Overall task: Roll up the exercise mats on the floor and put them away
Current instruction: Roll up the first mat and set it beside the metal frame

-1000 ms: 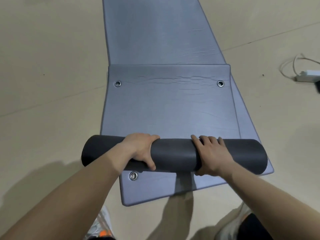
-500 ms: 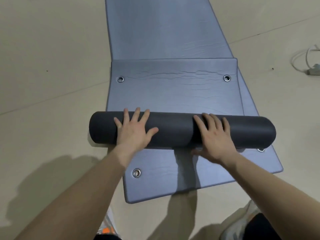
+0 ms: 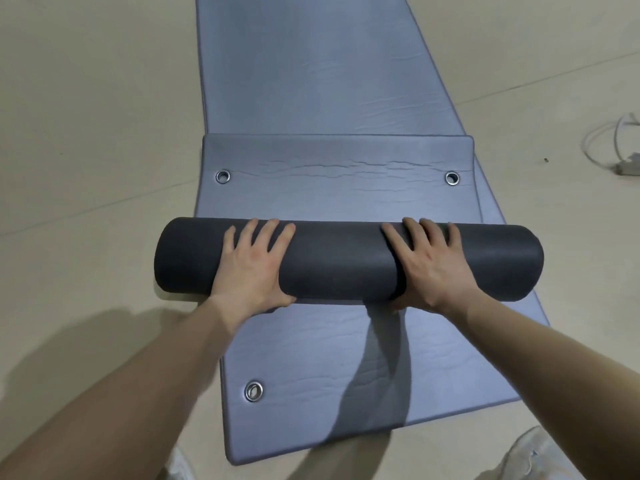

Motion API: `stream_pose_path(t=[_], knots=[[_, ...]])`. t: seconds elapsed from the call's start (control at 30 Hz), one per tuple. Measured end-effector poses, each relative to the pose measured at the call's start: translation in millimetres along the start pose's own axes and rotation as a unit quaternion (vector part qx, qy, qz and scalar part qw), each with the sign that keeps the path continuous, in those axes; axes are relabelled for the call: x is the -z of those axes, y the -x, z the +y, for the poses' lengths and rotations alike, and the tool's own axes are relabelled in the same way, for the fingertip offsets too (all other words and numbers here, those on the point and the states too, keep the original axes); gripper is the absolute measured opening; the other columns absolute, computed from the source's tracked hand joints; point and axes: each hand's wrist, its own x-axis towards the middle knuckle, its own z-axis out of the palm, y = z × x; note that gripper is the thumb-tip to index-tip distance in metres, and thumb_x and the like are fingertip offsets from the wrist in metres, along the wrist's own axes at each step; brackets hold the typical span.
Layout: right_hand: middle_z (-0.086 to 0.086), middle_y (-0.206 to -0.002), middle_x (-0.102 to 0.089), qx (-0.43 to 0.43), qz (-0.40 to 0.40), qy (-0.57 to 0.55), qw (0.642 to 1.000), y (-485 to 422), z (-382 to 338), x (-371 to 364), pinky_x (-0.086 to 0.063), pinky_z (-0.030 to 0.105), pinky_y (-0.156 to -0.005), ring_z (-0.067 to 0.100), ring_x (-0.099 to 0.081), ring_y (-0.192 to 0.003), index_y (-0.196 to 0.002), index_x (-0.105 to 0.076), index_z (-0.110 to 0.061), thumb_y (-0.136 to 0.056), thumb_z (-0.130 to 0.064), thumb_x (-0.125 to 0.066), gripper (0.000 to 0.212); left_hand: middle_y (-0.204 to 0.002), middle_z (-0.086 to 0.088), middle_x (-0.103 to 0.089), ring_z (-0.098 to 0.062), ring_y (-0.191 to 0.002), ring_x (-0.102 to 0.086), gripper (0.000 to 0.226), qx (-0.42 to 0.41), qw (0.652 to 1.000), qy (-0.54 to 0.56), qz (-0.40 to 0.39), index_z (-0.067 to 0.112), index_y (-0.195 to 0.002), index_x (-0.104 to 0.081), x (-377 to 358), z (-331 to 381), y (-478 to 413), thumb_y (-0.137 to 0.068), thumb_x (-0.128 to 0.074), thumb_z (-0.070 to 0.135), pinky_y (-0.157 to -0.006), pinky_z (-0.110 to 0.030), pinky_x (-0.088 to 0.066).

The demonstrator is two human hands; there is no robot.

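The grip is changing from a clasp to a push. A second ago both hands were curling round the dark roll (image 3: pixel 339 261); now the left hand (image 3: pixel 252 271) and the right hand (image 3: pixel 434 271) are lying flat on its top with fingers straight and spread, pressing down and away. The roll is travelling toward the far end, so more of the lower mat (image 3: pixel 311 368) is showing behind it, and the near eyelet (image 3: pixel 254 390), which was tucked against the roll, is now sitting well apart from it.

For the task this means the rolling is advancing. Only a short flat stretch of the upper mat (image 3: pixel 332 195) is remaining between the roll and its far edge, where two eyelets are lying.

The roll is lying crosswise under both palms, the left hand toward its left end and the right hand right of centre, each end sticking out beyond the hands. It is overhanging the left edge of the mats onto the floor (image 3: pixel 86 133) — a sign, I judge, that it is drifting slightly left and needs squaring before the last turns.
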Motion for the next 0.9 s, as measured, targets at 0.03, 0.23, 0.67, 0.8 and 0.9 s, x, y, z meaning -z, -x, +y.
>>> stream_pose_path(t=[0.03, 0.23, 0.67, 0.8, 0.9], knots=[[0.012, -0.143, -0.042, 0.001, 0.001, 0.002, 1.0, -2, -1, 4, -0.033, 0.062, -0.105, 0.039, -0.044, -0.127, -0.156, -0.019, -0.027, -0.041, -0.082, -0.075, 0.139, -0.159, -0.005, -0.032, -0.035, -0.146, -0.028, 0.129, 0.007, 1.0, 0.003, -0.003, 0.026, -0.156, -0.02, 1, 2, 2, -0.052, -0.075, 0.079, -0.118, -0.06, -0.023], [0.001, -0.129, -0.052, 0.068, -0.12, -0.042, 0.99, 22, -13, 31, -0.041, 0.049, -0.102, 0.031, -0.054, -0.116, -0.145, -0.024, -0.035, -0.039, -0.075, -0.078, 0.125, -0.146, 0.003, -0.047, -0.028, -0.128, -0.05, 0.125, 0.004, 0.993, 0.041, -0.11, 0.03, -0.15, -0.027, 18, 10, 59, -0.044, -0.066, 0.083, -0.106, -0.05, -0.041], [0.005, -0.162, -0.026, -0.005, -0.088, -0.106, 0.99, 29, -35, 40, -0.017, 0.062, -0.118, 0.03, -0.018, -0.151, -0.157, -0.01, -0.036, -0.052, -0.066, -0.086, 0.133, -0.164, 0.0, -0.03, -0.029, -0.15, -0.027, 0.114, 0.112, 0.981, 0.134, -0.081, 0.033, -0.158, -0.025, 45, -2, 73, -0.065, -0.062, 0.087, -0.124, -0.056, -0.013], [0.009, -0.166, -0.014, -0.009, -0.107, -0.143, 0.984, -14, -28, 74, -0.011, 0.063, -0.12, 0.033, -0.008, -0.153, -0.159, -0.012, -0.04, -0.05, -0.063, -0.093, 0.138, -0.17, -0.007, 0.014, -0.039, -0.154, 0.013, 0.142, 0.069, 0.992, 0.064, -0.085, 0.034, -0.159, 0.017, 30, 4, 72, -0.058, -0.065, 0.091, -0.121, -0.062, 0.003], [0.015, -0.168, -0.005, -0.036, -0.032, -0.1, 0.994, -2, -28, 58, -0.011, 0.071, -0.119, 0.038, -0.005, -0.155, -0.162, -0.005, -0.03, -0.054, -0.07, -0.088, 0.142, -0.171, -0.003, 0.0, -0.034, -0.156, 0.004, 0.139, 0.084, 0.984, 0.118, -0.106, 0.039, -0.16, 0.004, 35, -23, 8, -0.054, -0.069, 0.089, -0.123, -0.059, 0.0]])
